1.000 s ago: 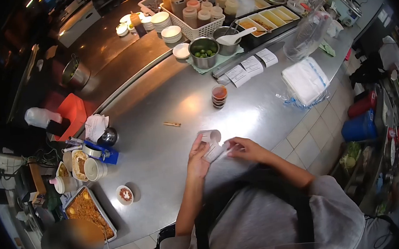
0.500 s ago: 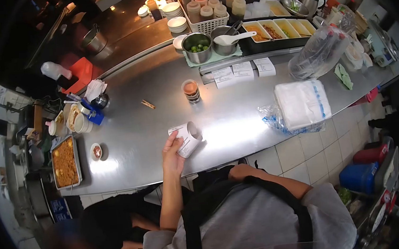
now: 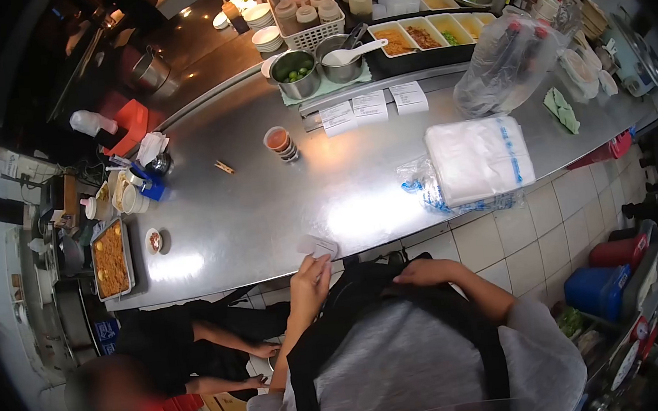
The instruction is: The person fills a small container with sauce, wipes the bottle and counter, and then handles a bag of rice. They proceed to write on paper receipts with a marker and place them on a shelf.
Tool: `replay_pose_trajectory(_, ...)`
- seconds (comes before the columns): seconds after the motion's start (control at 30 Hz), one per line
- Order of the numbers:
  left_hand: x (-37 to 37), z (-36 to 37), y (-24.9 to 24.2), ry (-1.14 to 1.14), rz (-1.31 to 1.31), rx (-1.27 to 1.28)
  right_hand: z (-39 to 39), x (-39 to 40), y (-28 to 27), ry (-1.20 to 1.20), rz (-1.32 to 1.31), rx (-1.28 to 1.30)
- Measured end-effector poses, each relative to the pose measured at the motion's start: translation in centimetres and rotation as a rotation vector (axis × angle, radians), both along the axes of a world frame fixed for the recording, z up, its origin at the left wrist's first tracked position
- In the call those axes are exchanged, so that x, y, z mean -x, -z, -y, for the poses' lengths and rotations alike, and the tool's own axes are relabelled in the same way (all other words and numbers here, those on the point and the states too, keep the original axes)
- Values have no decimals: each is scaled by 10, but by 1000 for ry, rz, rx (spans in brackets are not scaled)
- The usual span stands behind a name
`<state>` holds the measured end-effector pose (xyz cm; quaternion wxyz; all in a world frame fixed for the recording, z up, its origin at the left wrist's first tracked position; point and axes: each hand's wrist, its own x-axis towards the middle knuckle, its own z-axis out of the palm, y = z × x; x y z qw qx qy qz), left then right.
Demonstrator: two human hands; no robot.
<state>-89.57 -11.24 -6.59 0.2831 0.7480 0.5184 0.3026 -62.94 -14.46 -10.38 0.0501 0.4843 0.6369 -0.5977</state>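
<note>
Left hand (image 3: pixel 309 279): forearm rises from the lower middle of the view, bent at the elbow, hand at the near edge of the steel worktop (image 3: pixel 266 203). Its grip is closed on a small white slip of paper (image 3: pixel 317 246), thumb and fingertips pinching the lower edge. The slip sits just above the fingers, over the worktop's front edge; whether it touches the steel cannot be told.

Right hand (image 3: pixel 422 273): drawn back against the body, palm down, lying flat on the dark apron strap (image 3: pixel 400 297) at chest height. Fingers lie together and slightly curled; nothing held, grip empty. Right elbow points out to the right, over the tiled floor (image 3: pixel 528 243).

Surroundings on the worktop: a stack of white bags in clear wrap (image 3: pixel 478 161) well to the right of the slip; a small lidded cup of reddish sauce (image 3: pixel 279 142) further back, middle; a wooden clip (image 3: pixel 224 167) to its left; three printed tickets (image 3: pixel 371 108) hung along the rail behind. Behind the rail, a steel bowl of limes (image 3: pixel 295 74) and a second bowl with a white ladle (image 3: pixel 343 51), then a row of condiment trays (image 3: pixel 424 37). Far left: a tray of orange-brown food (image 3: pixel 110 258) and a small sauce dish (image 3: pixel 154 240).

Another person (image 3: pixel 170 360) in dark clothing crouches low at lower left, beneath the worktop edge, one hand near the floor.
</note>
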Motion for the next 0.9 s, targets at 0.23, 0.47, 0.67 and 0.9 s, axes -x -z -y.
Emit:
replay_pose_trajectory(0.23,-16,2,13,218,-142,-75,123,-94,143,583,309,-210)
replay_pose_trajectory(0.47,-10,-2,5,36,-78,-17,142,-82,19,716,128,146)
replay_pose_trajectory(0.67,-14,4,9,-13,-53,-34,113,-64,32,871,-170,234)
replay_pose_trajectory(0.9,-10,15,7,-103,-93,-10,157,-102,95,804,8,661)
